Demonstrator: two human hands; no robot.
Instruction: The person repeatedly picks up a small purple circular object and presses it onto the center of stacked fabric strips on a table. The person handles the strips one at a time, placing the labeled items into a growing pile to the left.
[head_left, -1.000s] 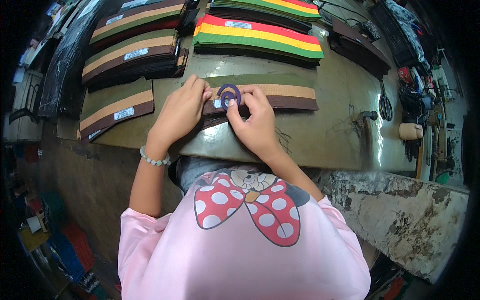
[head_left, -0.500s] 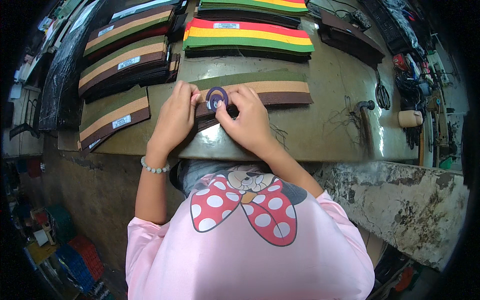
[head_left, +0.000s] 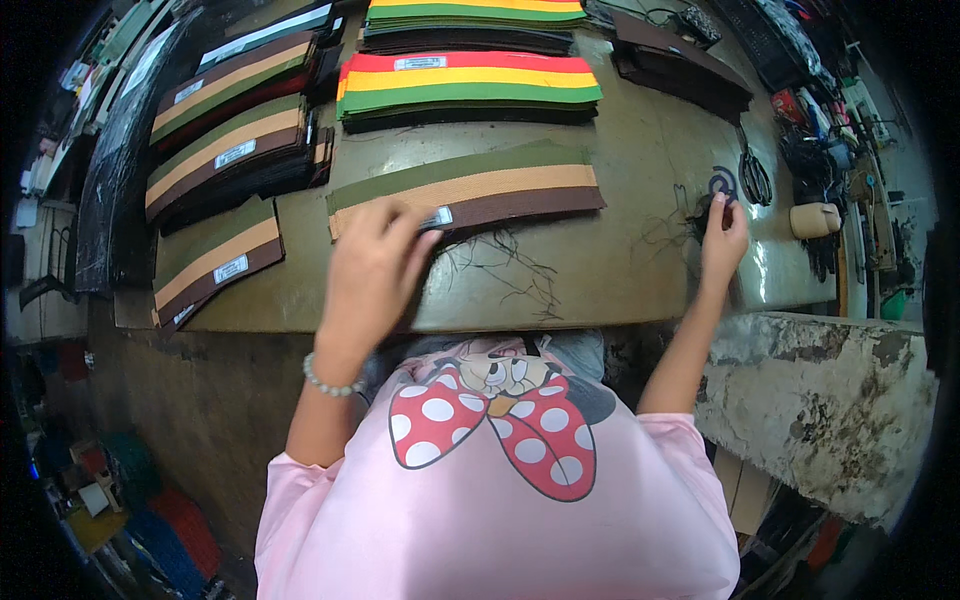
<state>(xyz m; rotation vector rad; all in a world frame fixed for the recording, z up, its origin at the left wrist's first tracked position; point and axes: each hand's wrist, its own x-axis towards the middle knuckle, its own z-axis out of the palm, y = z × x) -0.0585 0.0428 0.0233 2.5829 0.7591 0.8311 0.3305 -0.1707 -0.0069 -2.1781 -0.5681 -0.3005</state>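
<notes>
Keeping the left hand (head_left: 370, 262) over a green, tan and brown striped strip (head_left: 485, 188) at the middle of the counter (head_left: 610, 285), with fingers bunched narrow beside a white label (head_left: 437, 217) and covering part of the lower edge. Cannot tell whether pinching the cloth or only touching. Holding in the right hand (head_left: 725, 240), well apart to the right, a curled purple tool (head_left: 722, 180), gripped near the thumb tip.

Between the hands, in front of the strip, scattered with loose black threads (head_left: 525, 275); beside the right hand, on its left, more of the same in a thin tangle (head_left: 665, 230). Just beyond that hand, crowded by a looped black cable (head_left: 755, 178) and, farther right, a tan roll (head_left: 815, 220).

Behind the strip, blocked by a red, yellow and green stack (head_left: 470, 85), backed by another multicoloured stack (head_left: 475, 15). To the left, lined with a near striped pile (head_left: 220, 258), a thicker striped stack (head_left: 230, 165) and a farther striped stack (head_left: 235, 75). At far right, bounded by a dark brown stack (head_left: 680, 65).
</notes>
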